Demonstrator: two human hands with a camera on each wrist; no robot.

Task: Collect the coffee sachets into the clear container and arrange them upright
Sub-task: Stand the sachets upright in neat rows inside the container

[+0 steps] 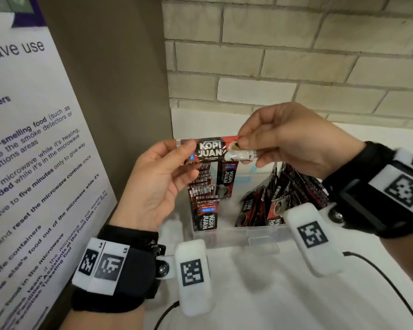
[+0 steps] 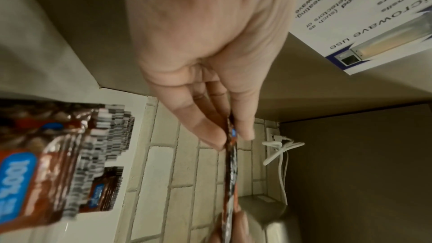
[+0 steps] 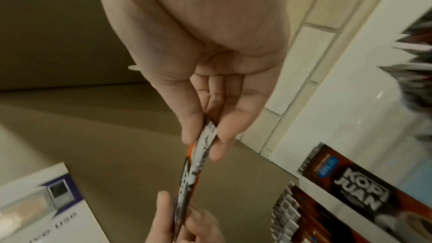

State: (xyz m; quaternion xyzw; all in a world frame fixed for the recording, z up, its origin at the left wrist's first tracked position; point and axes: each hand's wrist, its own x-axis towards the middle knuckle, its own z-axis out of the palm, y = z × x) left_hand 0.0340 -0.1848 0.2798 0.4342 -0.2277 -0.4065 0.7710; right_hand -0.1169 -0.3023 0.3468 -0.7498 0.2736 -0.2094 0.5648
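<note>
A red and black Kopi Juan coffee sachet (image 1: 216, 151) lies level in the air above the clear container (image 1: 260, 236). My left hand (image 1: 177, 160) pinches its left end and my right hand (image 1: 244, 146) pinches its right end. The wrist views show the held sachet (image 2: 231, 169) (image 3: 196, 163) edge-on between thumb and fingers. Inside the container a row of sachets (image 1: 204, 198) stands upright along the left wall. A looser bunch of sachets (image 1: 279, 196) leans at the right side.
The container sits on a white counter (image 1: 260, 294) against a pale brick wall (image 1: 296, 55). A brown cabinet side with a microwave-use notice (image 1: 29, 144) stands close on the left. Black cables (image 1: 391, 289) trail over the counter near me.
</note>
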